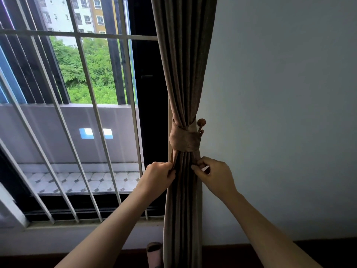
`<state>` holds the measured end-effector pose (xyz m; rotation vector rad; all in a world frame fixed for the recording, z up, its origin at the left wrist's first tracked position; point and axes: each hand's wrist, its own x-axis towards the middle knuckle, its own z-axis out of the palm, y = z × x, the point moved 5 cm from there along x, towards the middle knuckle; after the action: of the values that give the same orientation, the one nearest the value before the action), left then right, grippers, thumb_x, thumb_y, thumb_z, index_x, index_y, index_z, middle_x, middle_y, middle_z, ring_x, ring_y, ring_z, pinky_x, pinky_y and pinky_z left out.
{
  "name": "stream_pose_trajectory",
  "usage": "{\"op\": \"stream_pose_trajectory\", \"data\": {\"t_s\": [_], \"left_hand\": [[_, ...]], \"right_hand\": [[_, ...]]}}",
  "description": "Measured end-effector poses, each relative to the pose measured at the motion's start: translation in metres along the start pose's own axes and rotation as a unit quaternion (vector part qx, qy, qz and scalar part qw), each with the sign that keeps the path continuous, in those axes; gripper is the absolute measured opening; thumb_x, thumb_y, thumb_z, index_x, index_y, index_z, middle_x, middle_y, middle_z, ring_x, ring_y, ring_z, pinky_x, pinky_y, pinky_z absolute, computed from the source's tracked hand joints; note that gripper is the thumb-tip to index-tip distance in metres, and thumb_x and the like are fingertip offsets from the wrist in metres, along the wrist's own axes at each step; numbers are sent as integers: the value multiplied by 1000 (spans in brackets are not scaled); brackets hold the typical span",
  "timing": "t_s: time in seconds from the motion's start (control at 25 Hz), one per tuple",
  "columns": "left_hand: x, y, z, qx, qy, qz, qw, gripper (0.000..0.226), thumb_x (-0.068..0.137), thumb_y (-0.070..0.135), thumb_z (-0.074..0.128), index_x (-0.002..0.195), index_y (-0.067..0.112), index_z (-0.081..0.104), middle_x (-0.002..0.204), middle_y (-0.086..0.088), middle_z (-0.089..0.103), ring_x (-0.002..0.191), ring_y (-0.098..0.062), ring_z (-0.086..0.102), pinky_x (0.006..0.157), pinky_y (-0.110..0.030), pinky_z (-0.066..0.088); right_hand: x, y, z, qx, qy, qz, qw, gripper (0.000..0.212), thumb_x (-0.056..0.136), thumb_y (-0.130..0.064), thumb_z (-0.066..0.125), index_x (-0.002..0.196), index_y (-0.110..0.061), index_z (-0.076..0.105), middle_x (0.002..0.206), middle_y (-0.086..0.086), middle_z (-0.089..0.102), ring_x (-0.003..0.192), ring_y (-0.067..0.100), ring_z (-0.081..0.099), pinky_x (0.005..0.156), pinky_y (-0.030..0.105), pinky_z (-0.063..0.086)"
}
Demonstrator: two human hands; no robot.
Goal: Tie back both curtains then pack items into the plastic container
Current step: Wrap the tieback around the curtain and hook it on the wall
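Window [77,84] daylight, dim interior, wide-angle bowing

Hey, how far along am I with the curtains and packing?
Done: the tieback wraps this curtain at its hook. In hand: left hand and right hand pinch the folds just below. Left: packing; the other curtain and container are out of view.

I stand in a room of a home, though I cannot tell which room. A brown pleated curtain [183,74] hangs mid-frame, gathered by a fabric tieback [184,140] that loops to a knobbed hook [201,123] on the plain pale wall [280,113] at right. On the left, white security bars [136,132] cover a dark-framed window, with a balcony's tiled floor [99,180] beyond. At upper left stand a multi-storey residential block [85,12] and green trees [92,74]. A dark floor [222,258] runs along the bottom.
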<state>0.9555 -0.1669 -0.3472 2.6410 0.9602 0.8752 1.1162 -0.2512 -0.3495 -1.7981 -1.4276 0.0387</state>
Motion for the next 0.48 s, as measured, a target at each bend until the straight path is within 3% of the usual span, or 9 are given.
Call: {"op": "stream_pose_trajectory", "data": {"t_s": [0.2, 0.28, 0.36, 0.44, 0.48], "left_hand": [[6, -6, -8, 39, -40, -10, 998, 23, 88, 22, 56, 73, 5, 62, 61, -1, 52, 55, -18, 49, 54, -27, 40], [8, -2, -20, 28, -4, 17, 999, 29, 87, 28, 55, 68, 8, 62, 56, 3, 50, 50, -15, 48, 52, -27, 44], [7, 0, -36, 24, 57, 37, 997, 37, 86, 35, 45, 71, 8, 65, 57, 0, 57, 51, -20, 56, 53, -32, 51], [9, -5, -52, 37, 98, 24, 994, 43, 87, 36, 41, 99, 7, 70, 93, -12, 73, 81, -29, 70, 71, -40, 58], [10, -12, -61, 54, 105, 10, 993, 45, 89, 35, 41, 115, 7, 66, 116, -16, 67, 102, -31, 66, 83, -43, 56]], "right_hand": [[13, -5, 2, -75, -40, 22, 996, 14, 80, -32, 63, 77, -20, 58, 79, -2, 68, 70, 18, 64, 61, 28, 49], [9, -11, -2, -38, 2, -5, 999, 14, 81, -29, 64, 88, -18, 59, 84, -4, 65, 70, 14, 62, 61, 29, 51], [0, -23, -9, 22, 86, -53, 995, 12, 85, -26, 62, 90, -17, 57, 83, -5, 60, 70, 7, 56, 62, 22, 49], [-5, -45, -11, 43, 118, -115, 985, 12, 88, -27, 55, 89, -16, 58, 80, -4, 59, 69, 5, 54, 63, 15, 46], [-5, -59, -8, 44, 110, -145, 982, 16, 89, -28, 51, 91, -15, 60, 83, -3, 62, 72, 5, 55, 66, 13, 46]]}}
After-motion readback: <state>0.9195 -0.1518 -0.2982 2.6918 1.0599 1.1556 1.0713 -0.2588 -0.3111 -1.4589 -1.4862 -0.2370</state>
